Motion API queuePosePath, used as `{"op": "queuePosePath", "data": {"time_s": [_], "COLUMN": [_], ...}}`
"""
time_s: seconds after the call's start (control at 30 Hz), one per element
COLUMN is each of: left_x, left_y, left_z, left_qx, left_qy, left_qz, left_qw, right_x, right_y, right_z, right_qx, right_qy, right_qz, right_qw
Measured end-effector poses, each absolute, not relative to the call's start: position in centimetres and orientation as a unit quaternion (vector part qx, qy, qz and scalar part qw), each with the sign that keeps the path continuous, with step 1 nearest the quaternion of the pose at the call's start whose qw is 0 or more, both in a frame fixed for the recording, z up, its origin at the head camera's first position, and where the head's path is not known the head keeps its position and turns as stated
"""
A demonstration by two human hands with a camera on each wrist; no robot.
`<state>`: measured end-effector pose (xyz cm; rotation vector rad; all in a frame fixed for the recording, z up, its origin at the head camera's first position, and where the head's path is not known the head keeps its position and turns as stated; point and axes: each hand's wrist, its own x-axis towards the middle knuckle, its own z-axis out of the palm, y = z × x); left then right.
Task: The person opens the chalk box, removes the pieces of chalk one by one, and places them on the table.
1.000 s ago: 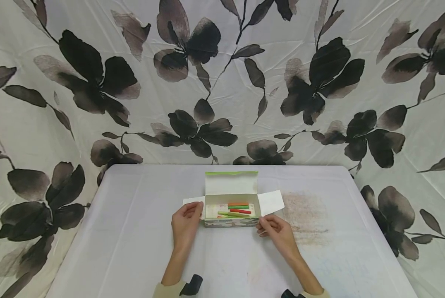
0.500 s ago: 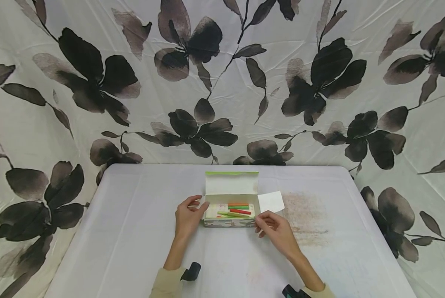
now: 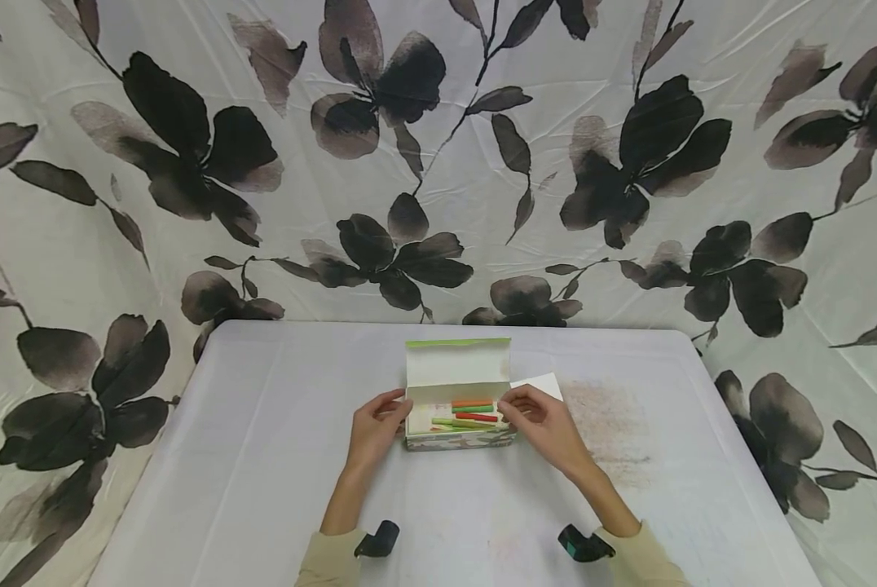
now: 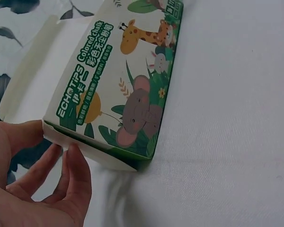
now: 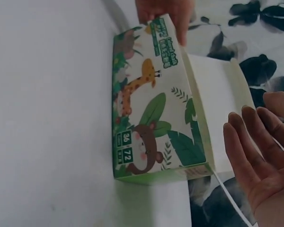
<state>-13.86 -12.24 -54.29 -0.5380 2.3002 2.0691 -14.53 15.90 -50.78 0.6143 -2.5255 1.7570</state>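
Note:
A chalk box [image 3: 459, 443] printed with cartoon animals and the words "Colored chalk" stands on the table, its lid [image 3: 458, 362] raised. Inside lie several chalk sticks, among them a red stick [image 3: 477, 417] and an orange stick [image 3: 472, 403]. My left hand [image 3: 374, 432] pinches the box's left end, thumb at the top corner and fingers against the white end flap [image 4: 102, 157]. My right hand [image 3: 552, 428] hovers by the right end, fingers loosely bent; in the right wrist view they are near the right flap [image 5: 233, 198], seen edge-on, and apart from the box's front.
The box stands on a white-covered table [image 3: 277, 456]. Brown smudges [image 3: 607, 432] mark the cover to the right, and faint coloured marks lie nearer the front. A floral cloth [image 3: 438, 163] hangs behind and at the sides.
The left flap, spread outward a second ago, now lies out of sight in the head view behind my left hand. My right hand has moved up from the front corner to the right flap.

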Motion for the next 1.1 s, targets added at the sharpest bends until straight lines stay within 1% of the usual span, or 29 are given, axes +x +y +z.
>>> {"op": "queuePosePath", "data": {"time_s": [0.2,0.3,0.57,0.8,0.93,1.1], "left_x": [-13.9,-13.8,-13.8,-13.9,-14.0,-14.0], "left_y": [-12.2,-12.2,-12.2,-12.0,-12.0,-12.1], "left_z": [-54.5,-54.6,-54.5,-54.4,-54.5,-54.5], "left_qx": [-0.196,-0.201,-0.209,-0.216,-0.219,-0.223], "left_qy": [0.705,0.698,0.678,0.673,0.672,0.669], "left_qz": [0.681,0.687,0.704,0.708,0.708,0.709], "left_qw": [0.007,0.010,0.011,0.017,0.017,0.017], "right_x": [-15.9,-16.6,-18.0,-18.9,-19.3,-19.8], "right_y": [15.3,15.0,13.7,12.6,12.1,11.3], "right_z": [-50.5,-50.6,-51.0,-51.5,-51.9,-52.0], "right_qx": [0.227,0.242,0.319,0.345,0.370,0.382], "right_qy": [-0.832,-0.837,-0.838,-0.840,-0.846,-0.862], "right_qz": [0.506,0.490,0.441,0.408,0.368,0.313], "right_qw": [0.022,0.005,-0.038,-0.095,-0.106,-0.115]}}
